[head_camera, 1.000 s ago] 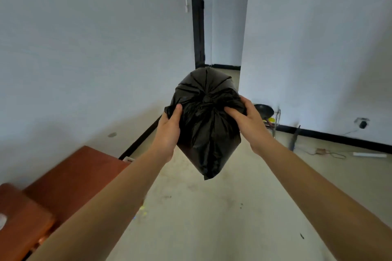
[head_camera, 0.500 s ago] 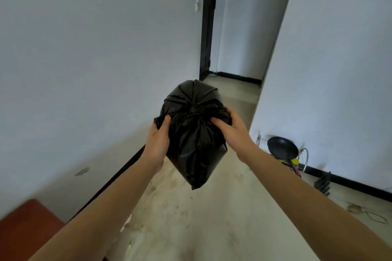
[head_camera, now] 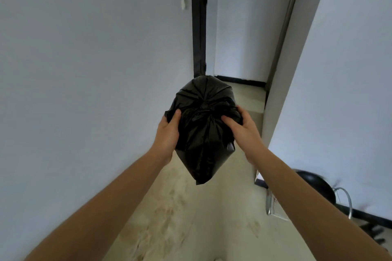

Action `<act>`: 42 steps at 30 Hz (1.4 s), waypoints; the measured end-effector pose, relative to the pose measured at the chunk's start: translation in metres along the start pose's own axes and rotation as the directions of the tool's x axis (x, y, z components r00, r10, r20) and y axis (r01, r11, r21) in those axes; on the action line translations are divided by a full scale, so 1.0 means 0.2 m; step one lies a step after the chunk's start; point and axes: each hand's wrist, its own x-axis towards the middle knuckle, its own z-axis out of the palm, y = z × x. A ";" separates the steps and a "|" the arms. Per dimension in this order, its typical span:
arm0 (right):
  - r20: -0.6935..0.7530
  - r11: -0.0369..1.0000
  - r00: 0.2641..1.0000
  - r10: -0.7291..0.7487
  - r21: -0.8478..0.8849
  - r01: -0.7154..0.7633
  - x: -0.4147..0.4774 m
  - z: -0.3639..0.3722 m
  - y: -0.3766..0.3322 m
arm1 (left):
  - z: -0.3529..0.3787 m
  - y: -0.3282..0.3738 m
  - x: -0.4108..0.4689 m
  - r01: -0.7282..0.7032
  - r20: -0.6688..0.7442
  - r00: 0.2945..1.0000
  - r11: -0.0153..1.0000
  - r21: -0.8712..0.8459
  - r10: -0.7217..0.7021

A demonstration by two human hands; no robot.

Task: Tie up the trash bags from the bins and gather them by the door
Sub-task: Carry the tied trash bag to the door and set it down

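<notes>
A black trash bag [head_camera: 203,133], gathered and knotted at its top, hangs in the air in front of me at the centre of the head view. My left hand [head_camera: 168,135] grips its left side, thumb on the front and fingers hidden behind the plastic. On the bag's right side, my right hand [head_camera: 241,129] holds it the same way. The bag's bottom corner points down, well above the floor.
A narrow passage runs ahead between a white wall on the left and a white wall corner [head_camera: 273,112] on the right. A black door frame [head_camera: 199,27] stands ahead. A black pan [head_camera: 316,186] on a wire rack sits low right by the wall.
I have walked forward into the passage with the bag held in both hands. The brown furniture at the left has left the view; the pan and rack slid to the lower right.
</notes>
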 end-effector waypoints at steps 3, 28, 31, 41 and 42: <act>0.003 1.000 1.000 0.009 0.013 -0.009 0.54 0.00 -0.02 | 0.15 0.08 0.47 -0.019 -0.007 1.000 0.999 0.027 0.019; 0.031 0.995 0.999 -0.042 -0.091 0.045 4.33 0.57 0.19 | 0.60 0.34 4.29 -0.115 0.039 0.993 0.993 0.020 0.114; -0.005 0.996 1.000 -0.016 -0.083 0.015 4.75 0.53 0.35 | 0.74 0.25 4.72 -0.074 0.071 0.995 0.996 0.053 0.070; -0.013 0.992 0.995 0.096 -0.083 -0.097 6.36 0.42 1.02 | 1.26 -0.20 6.35 0.088 0.021 0.995 0.977 0.194 -0.094; -0.013 0.987 0.993 0.117 -0.108 -0.118 6.51 0.42 1.08 | 1.29 -0.25 6.51 0.117 0.017 0.992 0.969 0.217 -0.124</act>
